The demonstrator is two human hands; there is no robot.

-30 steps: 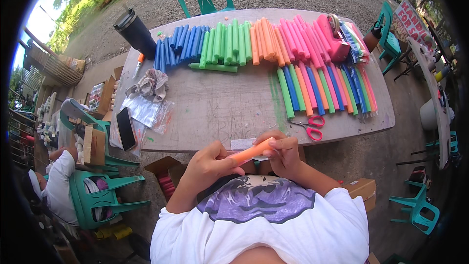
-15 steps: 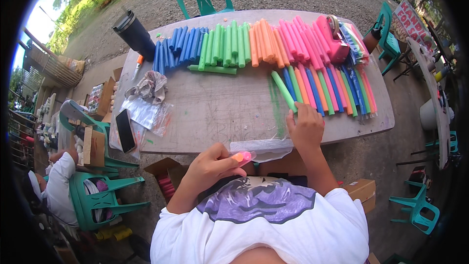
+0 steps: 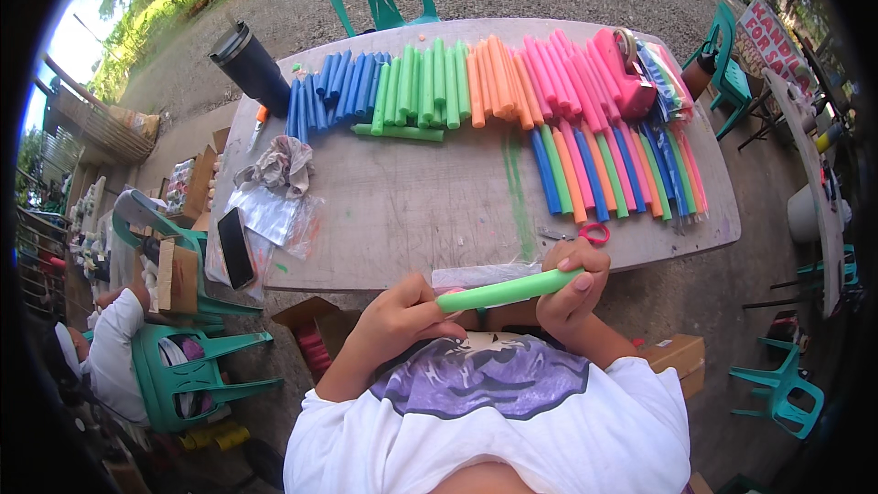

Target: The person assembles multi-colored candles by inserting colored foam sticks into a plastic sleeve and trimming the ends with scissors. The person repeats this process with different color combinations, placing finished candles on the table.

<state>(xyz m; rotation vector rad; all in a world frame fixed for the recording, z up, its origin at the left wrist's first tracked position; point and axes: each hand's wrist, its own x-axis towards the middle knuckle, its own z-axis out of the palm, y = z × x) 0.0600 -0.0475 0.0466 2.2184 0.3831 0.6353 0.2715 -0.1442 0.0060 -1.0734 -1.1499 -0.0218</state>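
A green candle (image 3: 509,291) spans the gap between my two hands above the table's near edge. My right hand (image 3: 574,288) is closed around its right end. At its left end is my closed left hand (image 3: 398,316), which grips a clear plastic bag with candles; most of that bag is hidden behind the green candle. Beyond my right hand, a row of mixed-colour candles (image 3: 611,169) lies on the table. Red-handled scissors (image 3: 594,233) rest just past my right fingers, and a strip of clear plastic (image 3: 485,273) lies at the table edge.
Across the back of the table (image 3: 412,192) lie blue (image 3: 338,87), green (image 3: 422,82), orange (image 3: 501,78) and pink candles (image 3: 572,78). A pink tape dispenser (image 3: 626,78) stands behind. At left are a tumbler (image 3: 249,64), crumpled cloth (image 3: 277,165) and phone (image 3: 236,247). A person (image 3: 114,352) sits at left.
My right hand has brought the green candle from the left end of the mixed row toward my left hand. The scissors now show. The pink and orange candle ends are mostly covered.
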